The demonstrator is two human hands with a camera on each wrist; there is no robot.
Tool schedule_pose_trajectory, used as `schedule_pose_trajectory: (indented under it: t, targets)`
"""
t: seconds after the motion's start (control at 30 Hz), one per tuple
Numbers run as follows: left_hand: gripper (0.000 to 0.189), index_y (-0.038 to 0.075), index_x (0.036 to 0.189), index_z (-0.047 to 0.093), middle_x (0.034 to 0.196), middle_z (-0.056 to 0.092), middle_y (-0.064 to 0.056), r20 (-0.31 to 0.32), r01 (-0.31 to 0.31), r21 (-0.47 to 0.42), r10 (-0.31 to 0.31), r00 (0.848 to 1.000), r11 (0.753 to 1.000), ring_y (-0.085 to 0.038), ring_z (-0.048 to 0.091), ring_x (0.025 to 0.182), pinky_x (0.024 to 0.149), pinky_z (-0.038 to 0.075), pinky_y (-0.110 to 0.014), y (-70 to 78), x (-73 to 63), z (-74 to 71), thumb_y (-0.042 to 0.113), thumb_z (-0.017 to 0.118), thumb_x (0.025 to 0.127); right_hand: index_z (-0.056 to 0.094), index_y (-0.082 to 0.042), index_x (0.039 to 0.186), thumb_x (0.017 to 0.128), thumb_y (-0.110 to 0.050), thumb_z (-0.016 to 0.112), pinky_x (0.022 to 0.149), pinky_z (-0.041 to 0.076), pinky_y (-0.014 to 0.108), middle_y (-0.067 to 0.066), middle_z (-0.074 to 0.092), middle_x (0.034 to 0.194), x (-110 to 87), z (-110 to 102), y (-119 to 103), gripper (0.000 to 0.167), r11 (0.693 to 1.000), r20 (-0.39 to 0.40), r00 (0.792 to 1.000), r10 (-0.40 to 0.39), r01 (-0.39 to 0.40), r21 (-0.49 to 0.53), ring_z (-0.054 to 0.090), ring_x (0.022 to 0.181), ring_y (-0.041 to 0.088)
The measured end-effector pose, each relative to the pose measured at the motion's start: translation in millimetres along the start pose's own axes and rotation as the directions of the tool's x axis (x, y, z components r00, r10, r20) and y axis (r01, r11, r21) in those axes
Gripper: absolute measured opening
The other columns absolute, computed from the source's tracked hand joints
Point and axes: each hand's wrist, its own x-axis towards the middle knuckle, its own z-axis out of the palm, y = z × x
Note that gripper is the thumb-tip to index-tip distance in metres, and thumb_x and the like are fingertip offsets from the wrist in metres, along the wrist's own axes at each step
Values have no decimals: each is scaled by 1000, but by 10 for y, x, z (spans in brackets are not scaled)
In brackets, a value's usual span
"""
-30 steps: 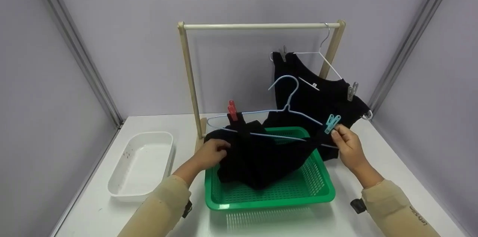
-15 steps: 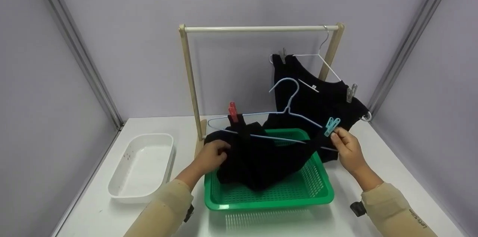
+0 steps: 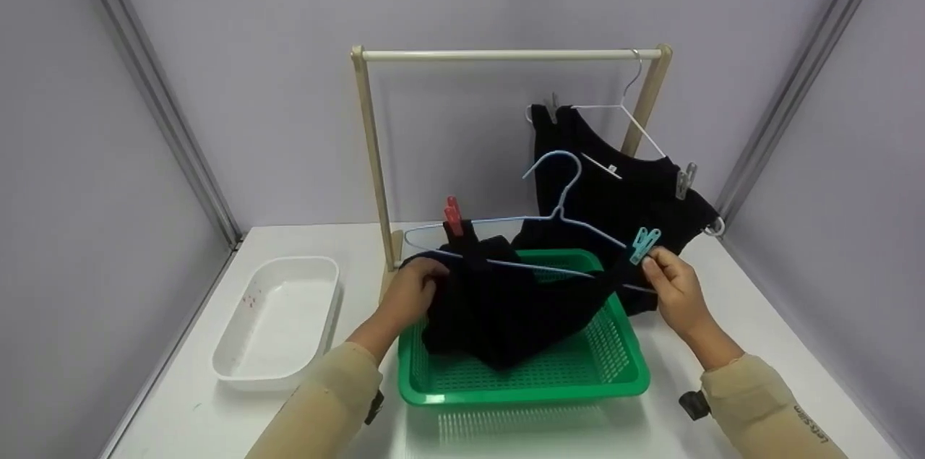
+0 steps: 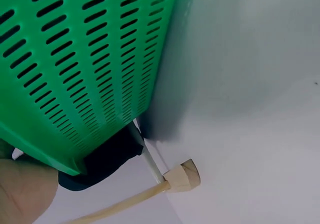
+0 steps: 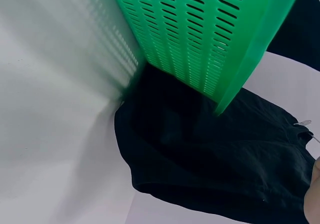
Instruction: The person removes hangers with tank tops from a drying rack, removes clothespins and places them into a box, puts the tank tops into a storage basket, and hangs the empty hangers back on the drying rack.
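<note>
A black top [image 3: 506,322] hangs from a light blue hanger [image 3: 524,218], over and partly inside the green basket [image 3: 527,395]. A red clothespin [image 3: 452,216] grips its left strap and a teal clothespin [image 3: 643,246] its right one. My left hand [image 3: 410,293] holds the top's cloth at the left, fingers curled onto it. At the right end, just below the teal clothespin, my right hand [image 3: 676,289] pinches the hanger, thumb towards me. Its far fingers are hidden. The left wrist view shows part of my left hand [image 4: 25,191] beside the basket's rim.
Behind stands a rack with a white rod [image 3: 498,55] and wooden posts. Another black top [image 3: 589,177], pinned with grey clothespins [image 3: 685,181], hangs on a white hanger [image 3: 642,128] at its right. A white tray [image 3: 285,325] sits on the left of the table.
My left hand has shifted slightly on the cloth, its fingers reaching a little higher along the edge. The hanger, the clothespins and my right hand stay nearly in place.
</note>
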Motion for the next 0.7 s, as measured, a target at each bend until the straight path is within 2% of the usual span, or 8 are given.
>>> schedule_pose_trajectory:
  t: [0.13,0.23,0.37,0.47,0.57,0.7]
  targets:
    - [23,1,117,67,120,63,-17,-22,39,96,-37,999,995,-33,59,117,101,48,-47,69,92,15,-1,58,96,50,9,79,94,18,44,51,28,26,3,37,61,-30,-18,152,19,1000,-3,1000,3,-3,3,35,55,9]
    - [26,0,123,65,129,61,-20,-11,35,161,-33,999,986,-37,55,124,107,43,-49,106,160,41,4,61,98,51,7,79,95,17,46,51,29,26,2,37,61,-51,-37,259,19,1000,-8,1000,4,-4,-6,35,55,9]
    - [35,2,131,62,142,53,-20,24,36,231,-43,999,972,-39,48,132,112,38,-49,91,222,107,5,64,96,51,6,79,95,17,46,50,30,26,3,37,61,-61,-52,288,20,1000,-8,1000,8,-8,-20,35,54,9]
    - [41,4,135,60,146,51,-18,58,30,304,-50,997,952,-40,47,133,112,37,-51,65,240,152,5,67,95,50,7,79,95,19,45,50,29,26,3,37,61,-63,-48,215,20,1000,4,1000,12,-12,-13,35,54,9]
    - [40,3,132,61,140,56,-18,83,2,367,-35,996,930,-40,49,129,108,40,-54,48,241,179,6,69,93,49,8,78,94,19,43,50,29,27,2,37,61,-51,-36,79,21,1000,10,1000,5,-5,2,35,54,9]
    - [39,3,129,61,129,62,-18,67,-23,439,-8,998,898,-38,53,121,102,44,-54,8,245,205,5,70,91,48,8,77,94,19,43,49,29,27,1,36,60,-38,-16,-54,21,1000,9,1000,1,-1,7,33,53,9]
